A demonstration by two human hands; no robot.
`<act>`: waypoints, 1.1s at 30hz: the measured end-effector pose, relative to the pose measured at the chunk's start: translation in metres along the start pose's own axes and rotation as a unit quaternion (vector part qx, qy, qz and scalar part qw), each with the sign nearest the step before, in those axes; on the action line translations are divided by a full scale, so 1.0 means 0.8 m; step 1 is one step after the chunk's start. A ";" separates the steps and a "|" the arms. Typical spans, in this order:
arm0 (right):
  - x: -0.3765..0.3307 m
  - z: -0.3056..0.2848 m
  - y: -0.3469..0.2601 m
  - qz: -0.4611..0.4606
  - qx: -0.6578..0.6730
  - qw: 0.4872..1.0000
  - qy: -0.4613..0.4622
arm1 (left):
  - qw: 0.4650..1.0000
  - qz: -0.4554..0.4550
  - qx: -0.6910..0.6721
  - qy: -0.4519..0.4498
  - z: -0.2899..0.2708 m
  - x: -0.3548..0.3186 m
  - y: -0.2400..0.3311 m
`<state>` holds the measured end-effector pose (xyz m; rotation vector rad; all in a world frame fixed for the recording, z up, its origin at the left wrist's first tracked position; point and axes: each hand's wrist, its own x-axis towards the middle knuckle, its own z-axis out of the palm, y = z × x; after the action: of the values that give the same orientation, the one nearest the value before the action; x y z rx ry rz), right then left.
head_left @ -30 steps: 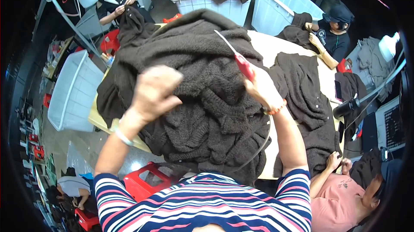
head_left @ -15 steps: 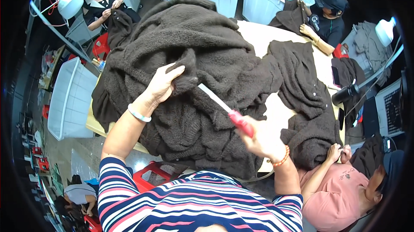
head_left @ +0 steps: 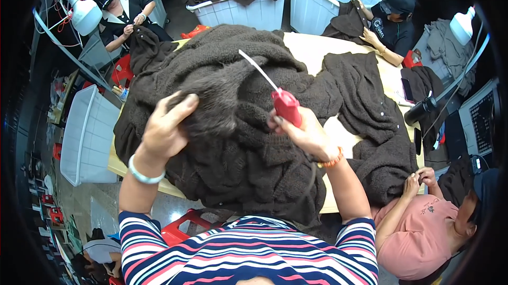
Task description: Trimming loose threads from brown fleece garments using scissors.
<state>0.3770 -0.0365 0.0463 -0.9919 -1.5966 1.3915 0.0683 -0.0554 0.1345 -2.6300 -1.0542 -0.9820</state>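
A big heap of dark brown knit garments [head_left: 254, 174] covers the table in front of me. My left hand [head_left: 166, 126] grips a gathered fold of knit garment [head_left: 214, 105], thumb on top; the fold is smeared by motion. My right hand [head_left: 309, 134] is wrapped round the red handle of a tool [head_left: 286, 107]. Its long, narrow metal blade points up and left across the heap, beyond the held fold. Whether it has one blade or two closed together I cannot make out.
Another dark garment with buttons [head_left: 365, 89] lies on the right of the pale table [head_left: 304, 47]. A black bottle [head_left: 422, 111] stands at the right edge. Co-workers handle dark cloth at the far left, far right and near right. White bins [head_left: 87, 137] and lamps [head_left: 84, 12] surround the table.
My left hand has moved left and down, drawing the fold with it. My right hand has risen, and the blade now points farther up the heap. My view has shifted slightly.
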 end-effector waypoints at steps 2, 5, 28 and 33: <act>0.040 0.003 -0.004 -0.032 0.049 0.998 -0.036 | 0.842 -0.313 -0.423 0.117 -0.033 0.003 0.035; 0.096 -0.005 0.001 -0.071 0.013 0.997 -0.013 | 0.675 -0.358 -0.616 0.194 -0.083 0.014 0.071; 0.251 -0.018 -0.023 -0.055 -0.368 0.928 0.010 | 0.896 -0.367 -0.246 -0.043 0.027 -0.023 0.002; 0.199 -0.001 -0.041 -0.036 -0.362 0.931 0.037 | 0.935 -0.349 -0.057 0.011 0.117 0.035 -0.085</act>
<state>0.3134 0.1070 0.0894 -1.3564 -2.1158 0.6847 0.0872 0.0445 0.0725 -2.3274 -2.0520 -1.2036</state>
